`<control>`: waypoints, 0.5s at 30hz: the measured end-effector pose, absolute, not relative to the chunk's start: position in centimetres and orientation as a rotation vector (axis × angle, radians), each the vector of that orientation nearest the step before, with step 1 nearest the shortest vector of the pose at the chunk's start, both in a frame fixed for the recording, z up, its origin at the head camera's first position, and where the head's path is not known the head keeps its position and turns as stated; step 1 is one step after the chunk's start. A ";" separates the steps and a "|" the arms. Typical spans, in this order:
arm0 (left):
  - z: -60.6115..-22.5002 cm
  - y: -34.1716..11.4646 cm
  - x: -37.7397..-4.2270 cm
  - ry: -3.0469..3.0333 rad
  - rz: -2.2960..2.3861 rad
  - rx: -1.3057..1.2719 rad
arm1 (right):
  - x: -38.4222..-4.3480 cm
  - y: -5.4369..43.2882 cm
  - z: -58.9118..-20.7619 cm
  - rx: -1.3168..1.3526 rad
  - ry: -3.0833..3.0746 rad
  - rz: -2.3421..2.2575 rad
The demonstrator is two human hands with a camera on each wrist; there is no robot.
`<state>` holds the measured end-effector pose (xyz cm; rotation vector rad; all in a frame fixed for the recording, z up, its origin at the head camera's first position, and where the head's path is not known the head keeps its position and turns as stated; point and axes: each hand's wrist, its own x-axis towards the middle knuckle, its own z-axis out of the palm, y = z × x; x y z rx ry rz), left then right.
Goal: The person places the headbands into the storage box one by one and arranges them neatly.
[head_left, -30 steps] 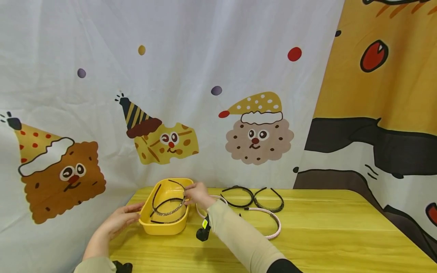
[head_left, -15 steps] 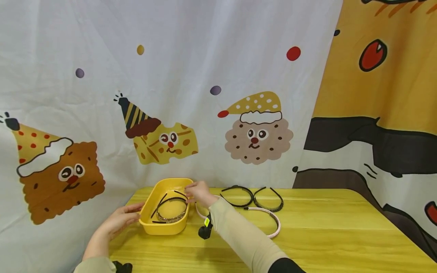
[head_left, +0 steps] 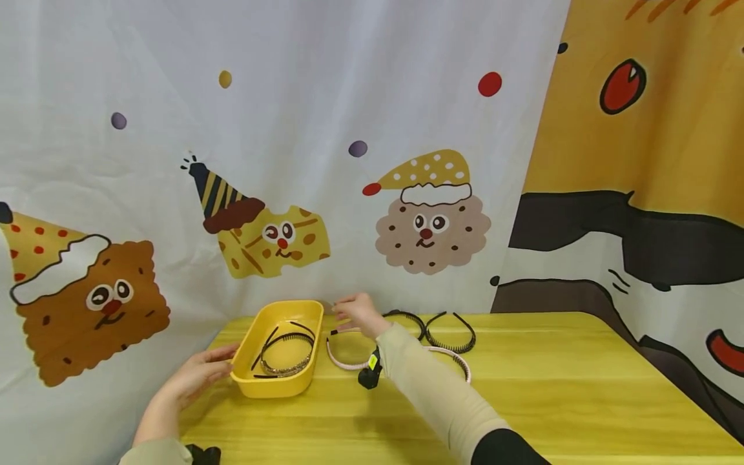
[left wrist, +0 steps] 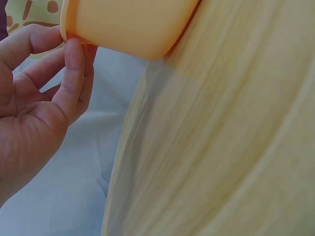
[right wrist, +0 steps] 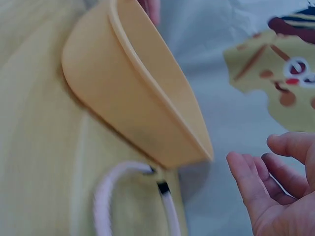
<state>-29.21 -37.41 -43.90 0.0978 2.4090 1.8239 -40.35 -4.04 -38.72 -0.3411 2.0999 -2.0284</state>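
At the left of the table in the head view stands a yellow plastic basket [head_left: 273,389]. Inside it lie a few thin headbands, among them a black toothed headband [head_left: 293,336] and a sparkly gold-brown headband [head_left: 285,372]. My left hand [head_left: 192,380] pinches the basket's rim at its left side; the left wrist view shows fingertips [left wrist: 74,46] at the lip. Just right of the basket, my right hand [head_left: 361,314] hovers with nothing in it, fingers relaxed. Below that hand a pale pink headband [head_left: 347,367] lies on the table, partly covered by the hand and wrist.
Another pink headband [head_left: 462,365] lies behind the right forearm. Two black toothed headbands, one partly hidden [head_left: 420,325] and one in full view [head_left: 456,349], rest near the back edge of the yellow wooden table [head_left: 581,387]. A printed curtain [head_left: 325,97] hangs behind.
The sparkly headband has been let go and has settled lower in the basket. My right hand has moved right, out over the pink headband. My left hand stays at the rim.
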 end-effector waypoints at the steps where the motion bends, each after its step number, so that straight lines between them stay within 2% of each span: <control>1: -43.8 -37.5 -29.2 2.413 1.822 0.097 | -40.7 -3.4 -38.5 -0.342 2.101 -2.029; 15: -43.2 -37.1 -28.8 2.409 1.826 0.129 | -42.6 5.0 -37.2 -0.246 2.228 -1.990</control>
